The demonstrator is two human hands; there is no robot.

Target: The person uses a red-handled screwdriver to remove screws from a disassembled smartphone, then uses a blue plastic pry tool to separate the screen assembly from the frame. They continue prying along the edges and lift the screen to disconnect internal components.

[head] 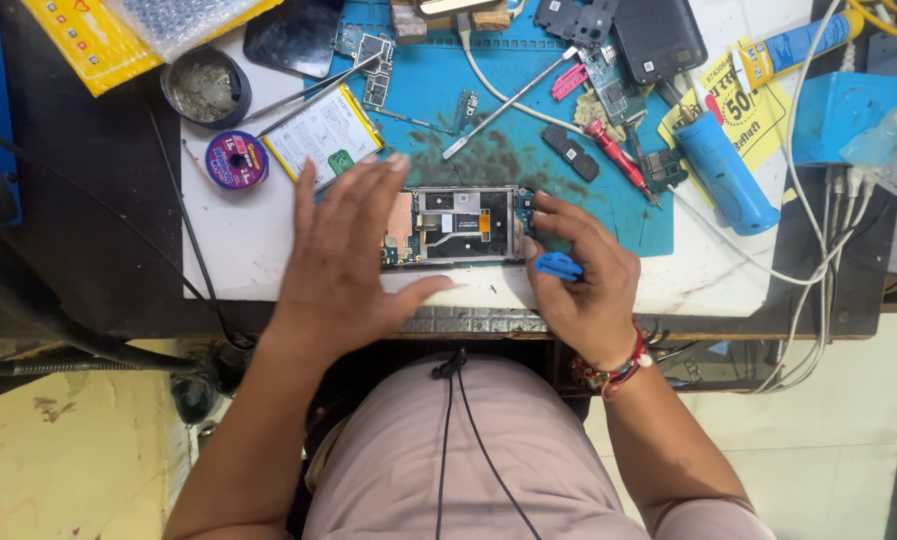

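Note:
An opened phone [461, 226] with its back off lies on a blue work mat [529, 110], its boards and metal shields exposed. My left hand [344, 255] lies flat with fingers spread over the phone's left part, hiding that end. My right hand [584, 275] rests at the phone's right end, fingertips touching its edge, and holds a small blue plastic tool [559, 266] against the palm.
On the mat lie a phone battery [324, 130], tweezers [314, 92], a white-handled tool [509, 105], a red screwdriver [617, 155], loose circuit boards and a back cover [659, 38]. A solder spool [236, 160], a round tin [206, 88], a blue cylinder [726, 172] and cables surround it.

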